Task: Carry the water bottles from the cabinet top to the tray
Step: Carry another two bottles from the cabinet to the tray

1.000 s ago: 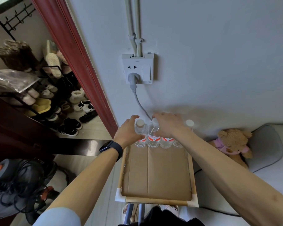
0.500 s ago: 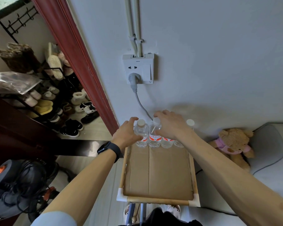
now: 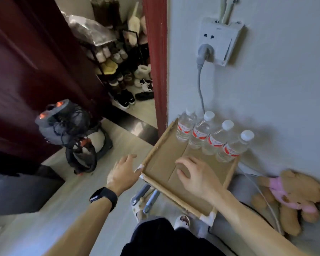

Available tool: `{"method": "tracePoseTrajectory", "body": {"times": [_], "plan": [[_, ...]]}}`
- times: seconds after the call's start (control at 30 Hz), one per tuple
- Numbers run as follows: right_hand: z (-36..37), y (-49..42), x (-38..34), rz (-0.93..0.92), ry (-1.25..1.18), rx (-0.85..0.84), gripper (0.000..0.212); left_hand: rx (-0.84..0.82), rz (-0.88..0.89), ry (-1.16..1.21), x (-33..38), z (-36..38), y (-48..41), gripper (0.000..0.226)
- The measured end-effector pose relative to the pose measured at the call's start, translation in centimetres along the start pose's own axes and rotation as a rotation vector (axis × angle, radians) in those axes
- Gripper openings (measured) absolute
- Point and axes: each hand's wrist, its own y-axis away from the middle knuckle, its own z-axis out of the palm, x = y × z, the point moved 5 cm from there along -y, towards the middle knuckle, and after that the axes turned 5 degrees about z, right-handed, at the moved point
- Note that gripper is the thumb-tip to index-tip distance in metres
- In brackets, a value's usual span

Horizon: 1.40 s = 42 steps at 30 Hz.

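Loosely spread left hand [image 3: 123, 172], right hand [image 3: 194, 175] likewise

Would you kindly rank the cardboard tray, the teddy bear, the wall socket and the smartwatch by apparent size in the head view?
Largest to smallest:
1. cardboard tray
2. teddy bear
3. wall socket
4. smartwatch
The watch is nearest the camera, so it looks relatively enlarged.

The water bottles [image 3: 199, 133] are clear, with white caps and red-and-white labels. The tray [image 3: 166, 159] is plain brown cardboard with white corners. My watch [image 3: 103, 197] is black.
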Motion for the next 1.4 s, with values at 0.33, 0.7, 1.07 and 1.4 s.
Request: {"method": "tracePoseTrajectory", "body": {"times": [0.33,0.7,1.07,1.4], "plan": [[12.4,2.2,-14.6,-0.473,0.149,-0.487,0.034,0.218,-0.392,0.051,-15.4,3.0,19.5,0.052],[26.9,22.3,-44.9,-1.112,0.237,-0.685,0.032,0.533,-0.986,0.19,-34.3,7.6,56.3,0.053],[35.4,49.9,-71.5,-1.641,0.155,-0.736,0.037,0.737,-1.513,0.089,-43.0,10.0,92.2,0.05],[44.5,62.2,-91.1,-1.833,0.051,-0.733,0.041,0.771,-1.744,0.006,-54.9,4.3,108.9,0.055]]}}
